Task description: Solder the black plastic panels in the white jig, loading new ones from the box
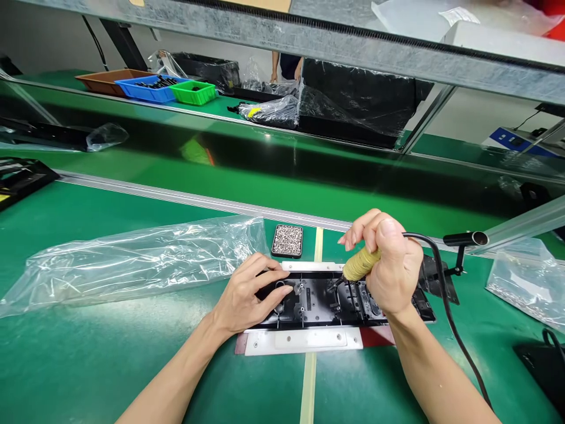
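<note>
A long black plastic panel point(320, 303) with ribs and posts lies in a white fixture point(304, 340) on the green table. My left hand point(251, 291) is closed over the panel's left end, fingers at its far edge and thumb on its inner face. In my right hand point(391, 268) is a soldering iron point(361, 264), its handle wrapped in yellow tape and a black cord running off to the right. The iron's tip points down and left into the middle of the panel; whether it touches is hard to see. Behind the fixture sits a small black tray point(288, 241) of tiny metal pieces.
A clear plastic bag point(145, 262) lies to the left. At right are an iron holder point(465, 239) and a bag of small parts point(523, 282). Beyond a metal rail runs a green belt point(247, 171); bins point(150, 88) and another person point(289, 66) are farther back.
</note>
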Demonstrator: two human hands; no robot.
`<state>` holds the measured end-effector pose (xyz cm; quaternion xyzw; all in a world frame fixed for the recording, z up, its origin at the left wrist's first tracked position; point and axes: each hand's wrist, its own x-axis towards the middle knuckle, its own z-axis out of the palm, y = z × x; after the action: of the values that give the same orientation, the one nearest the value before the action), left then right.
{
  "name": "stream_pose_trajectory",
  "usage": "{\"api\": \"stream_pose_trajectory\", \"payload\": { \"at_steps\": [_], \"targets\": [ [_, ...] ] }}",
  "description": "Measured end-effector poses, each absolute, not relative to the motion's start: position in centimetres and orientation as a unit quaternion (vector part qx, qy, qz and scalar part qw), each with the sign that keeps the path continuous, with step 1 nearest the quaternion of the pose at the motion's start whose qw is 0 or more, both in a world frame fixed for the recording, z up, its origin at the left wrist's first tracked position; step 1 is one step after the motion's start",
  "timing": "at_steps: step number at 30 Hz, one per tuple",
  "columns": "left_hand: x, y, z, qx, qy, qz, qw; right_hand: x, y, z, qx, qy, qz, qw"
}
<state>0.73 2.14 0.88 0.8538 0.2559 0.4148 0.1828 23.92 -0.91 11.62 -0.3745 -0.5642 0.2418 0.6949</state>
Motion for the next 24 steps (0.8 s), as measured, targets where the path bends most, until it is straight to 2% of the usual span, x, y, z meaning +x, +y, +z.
{"api": "stream_pose_trajectory", "payload": {
  "at_steps": [5, 15, 22, 24],
  "targets": [
    [0.8, 2.1, 1.0, 0.855, 0.258, 0.412, 0.181, 24.0, -0.9, 11.7, -0.395, -0.572, 0.221, 0.684],
    [0.6, 2.2, 1.0, 0.859, 0.253, 0.407, 0.179, 23.7, -1.1, 11.9, -0.393, -0.549, 0.269, 0.687],
    [-0.8, 2.7, -0.1, 0.872, 0.245, 0.401, 0.140, 23.3, -1.4, 11.6, -0.391, -0.522, 0.419, 0.632],
    [-1.0, 4.0, -1.3, 0.878, 0.188, 0.426, 0.111, 23.5, -1.4, 11.7, -0.409, -0.526, 0.421, 0.615]
  ]
}}
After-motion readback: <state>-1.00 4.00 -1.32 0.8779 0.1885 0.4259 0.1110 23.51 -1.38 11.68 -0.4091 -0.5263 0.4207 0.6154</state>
